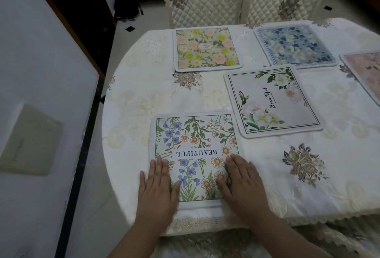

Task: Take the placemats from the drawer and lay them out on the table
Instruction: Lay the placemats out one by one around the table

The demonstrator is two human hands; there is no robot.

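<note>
Covering the round table [144, 101] is a cream embroidered cloth w/ 2 quilted chairs [201, 0] at the far side. Five placemats lie flat on it: yellow-floral [207, 48] far left, blue [294, 45] far right, pink [366, 72] cut off at right edge, white-rose "Beautiful" [273, 99] mid, wildflower mat [195, 155] nearest. Left hand [157, 183] & right hand [241, 179] both press flat on wildflower mat, fingers straight.
</note>
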